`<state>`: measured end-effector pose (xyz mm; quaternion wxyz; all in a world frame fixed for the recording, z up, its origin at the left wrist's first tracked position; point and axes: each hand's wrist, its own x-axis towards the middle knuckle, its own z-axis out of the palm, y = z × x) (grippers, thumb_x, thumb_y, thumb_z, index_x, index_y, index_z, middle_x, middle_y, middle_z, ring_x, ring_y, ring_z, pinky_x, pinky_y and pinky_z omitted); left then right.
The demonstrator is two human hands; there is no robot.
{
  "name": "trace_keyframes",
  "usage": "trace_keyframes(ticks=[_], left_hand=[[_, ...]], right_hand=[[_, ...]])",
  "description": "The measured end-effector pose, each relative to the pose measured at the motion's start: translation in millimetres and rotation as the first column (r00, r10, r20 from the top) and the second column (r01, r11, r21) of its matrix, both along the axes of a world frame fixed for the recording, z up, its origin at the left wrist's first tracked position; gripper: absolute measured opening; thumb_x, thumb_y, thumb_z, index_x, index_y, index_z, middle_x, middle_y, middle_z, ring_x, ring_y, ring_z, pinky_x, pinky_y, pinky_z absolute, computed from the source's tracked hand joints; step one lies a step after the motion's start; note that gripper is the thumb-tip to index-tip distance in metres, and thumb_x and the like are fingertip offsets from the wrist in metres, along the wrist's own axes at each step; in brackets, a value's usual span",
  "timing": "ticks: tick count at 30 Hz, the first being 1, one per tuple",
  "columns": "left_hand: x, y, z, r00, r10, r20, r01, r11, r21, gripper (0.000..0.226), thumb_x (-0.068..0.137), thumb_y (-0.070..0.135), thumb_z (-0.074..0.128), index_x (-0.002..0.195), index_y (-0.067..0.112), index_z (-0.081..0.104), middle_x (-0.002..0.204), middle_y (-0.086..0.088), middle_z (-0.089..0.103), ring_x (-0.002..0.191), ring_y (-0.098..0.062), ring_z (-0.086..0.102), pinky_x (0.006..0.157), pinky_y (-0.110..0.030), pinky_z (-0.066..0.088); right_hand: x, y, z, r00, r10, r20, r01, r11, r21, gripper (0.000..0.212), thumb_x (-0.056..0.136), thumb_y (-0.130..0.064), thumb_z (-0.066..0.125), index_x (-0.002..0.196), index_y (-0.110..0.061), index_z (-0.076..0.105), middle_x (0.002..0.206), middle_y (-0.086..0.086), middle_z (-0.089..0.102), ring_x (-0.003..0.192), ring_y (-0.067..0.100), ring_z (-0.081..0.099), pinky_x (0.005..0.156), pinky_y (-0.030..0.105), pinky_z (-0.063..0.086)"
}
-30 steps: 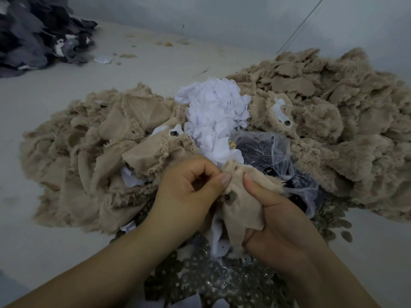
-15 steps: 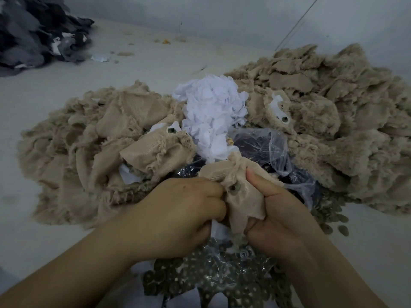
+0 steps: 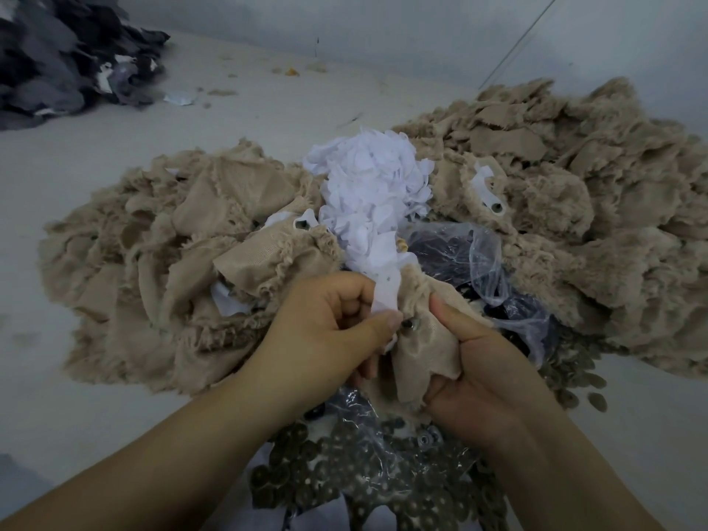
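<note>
1. A crumpled clear plastic bag [image 3: 484, 258] lies just beyond the hands and holds dark pieces [image 3: 440, 251], too blurred to name.
2. A second clear plastic bag [image 3: 360, 410] lies near, under the wrists, among small round grey metal snap parts [image 3: 344, 477]. These also spill onto the pale worktop [image 3: 249, 120] on the right.
3. The small beige fabric piece with frayed edges [image 3: 419, 358] is held between both hands, above the near bag. Its long axis runs from far to near, with the frayed end far and the loose end hanging near.
4. A round metal snap [image 3: 408, 324] sits on the beige piece's upper part, facing the camera.
5. The right hand [image 3: 486, 377] has its grip clenched on the piece's right edge, thumb pointing far along it.
6. The left hand [image 3: 329, 327] pinches a narrow white fabric strip [image 3: 385, 297] between thumb and forefinger. The strip stands far-to-near beside the beige piece, and the thumb tip touches just left of the snap.
7. Half a second ago the left hand was a knuckles-up fist showing no white strip; now the strip is in plain view. The right hand's hold and the snap's place are unchanged.
8. A heap of white fabric scraps [image 3: 367, 185] lies between two beige fabric heaps, left [image 3: 153, 262] and right [image 3: 574, 208]. A dark grey fabric pile [image 3: 57, 55] sits far left.
</note>
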<state>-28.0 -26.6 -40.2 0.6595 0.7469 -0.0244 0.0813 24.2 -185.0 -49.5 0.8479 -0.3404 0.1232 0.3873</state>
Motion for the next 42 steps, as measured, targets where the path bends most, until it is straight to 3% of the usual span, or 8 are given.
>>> trace_keyframes(ticks=[5, 9, 12, 18, 25, 29, 35, 42], left_hand=[[1, 1, 8, 0.958, -0.282, -0.051, 0.28, 0.959, -0.042, 0.029, 0.089, -0.017, 0.057, 0.112, 0.0, 0.063, 0.086, -0.018, 0.07, 0.071, -0.034, 0.07, 0.058, -0.035, 0.058], [3, 6, 11, 0.974, -0.225, -0.019, 0.225, 0.974, 0.031, 0.031, 0.088, -0.019, 0.054, 0.107, 0.003, 0.067, 0.085, -0.013, 0.068, 0.067, -0.033, 0.068, 0.055, -0.04, 0.059], [4, 8, 7, 0.99, -0.134, 0.039, 0.126, 0.98, 0.152, 0.027, 0.081, -0.014, 0.06, 0.093, 0.009, 0.068, 0.082, -0.004, 0.066, 0.067, -0.029, 0.067, 0.058, -0.041, 0.059], [3, 10, -6, 0.99, -0.07, 0.118, 0.029, 0.948, 0.317, 0.028, 0.079, -0.016, 0.063, 0.08, 0.012, 0.062, 0.088, -0.003, 0.059, 0.069, -0.024, 0.062, 0.06, -0.049, 0.052], [2, 19, -7, 0.976, -0.169, -0.137, 0.203, 0.933, 0.297, 0.034, 0.076, -0.01, 0.075, 0.088, 0.019, 0.06, 0.085, 0.004, 0.063, 0.061, -0.019, 0.071, 0.055, -0.033, 0.059], [2, 17, -11, 0.954, -0.24, -0.178, 0.28, 0.927, 0.249, 0.036, 0.076, -0.004, 0.08, 0.095, 0.021, 0.062, 0.087, -0.002, 0.061, 0.063, -0.022, 0.072, 0.058, -0.042, 0.061], [2, 19, -14, 0.947, -0.286, -0.149, 0.32, 0.886, 0.335, 0.04, 0.076, 0.015, 0.083, 0.105, 0.036, 0.063, 0.087, 0.005, 0.067, 0.068, -0.006, 0.067, 0.061, -0.023, 0.056], [-1, 23, -11, 0.896, -0.353, -0.269, 0.415, 0.881, 0.226, 0.04, 0.083, 0.005, 0.075, 0.108, 0.034, 0.061, 0.084, -0.002, 0.068, 0.059, -0.034, 0.067, 0.053, -0.041, 0.059]], right_hand=[[-1, 3, -3, 0.999, 0.007, 0.05, -0.006, 1.0, -0.03, 0.051, 0.081, -0.034, 0.06, 0.117, 0.001, 0.069, 0.097, 0.023, 0.069, 0.078, 0.033, 0.067, 0.075, 0.042, 0.055], [3, 3, -7, 0.997, -0.074, 0.005, 0.074, 0.997, -0.01, 0.038, 0.097, -0.028, 0.05, 0.1, 0.005, 0.069, 0.079, 0.021, 0.074, 0.063, 0.027, 0.073, 0.052, 0.036, 0.06], [2, 2, -3, 0.999, -0.002, -0.036, 0.003, 1.0, 0.017, 0.039, 0.084, -0.029, 0.06, 0.107, -0.002, 0.075, 0.114, 0.021, 0.071, 0.1, 0.032, 0.072, 0.078, 0.049, 0.061], [4, 2, 2, 0.994, -0.02, -0.107, 0.026, 0.998, 0.054, 0.046, 0.088, -0.031, 0.058, 0.122, -0.003, 0.069, 0.128, 0.02, 0.065, 0.122, 0.032, 0.061, 0.09, 0.045, 0.057], [3, 1, 4, 0.989, 0.052, -0.135, -0.035, 0.991, 0.13, 0.055, 0.086, -0.035, 0.058, 0.129, 0.0, 0.062, 0.13, 0.027, 0.061, 0.122, 0.041, 0.059, 0.085, 0.055, 0.056], [2, 0, 4, 0.99, 0.052, -0.128, -0.032, 0.988, 0.152, 0.049, 0.08, -0.033, 0.061, 0.111, 0.004, 0.072, 0.118, 0.026, 0.068, 0.099, 0.039, 0.071, 0.071, 0.048, 0.061], [2, -1, 5, 0.992, 0.065, -0.111, -0.048, 0.988, 0.147, 0.054, 0.083, -0.033, 0.059, 0.123, 0.004, 0.066, 0.126, 0.03, 0.062, 0.115, 0.043, 0.063, 0.1, 0.053, 0.049], [3, 0, 5, 0.988, 0.019, -0.151, -0.002, 0.994, 0.107, 0.056, 0.08, -0.031, 0.063, 0.128, -0.001, 0.064, 0.128, 0.025, 0.064, 0.122, 0.038, 0.06, 0.107, 0.048, 0.043]])
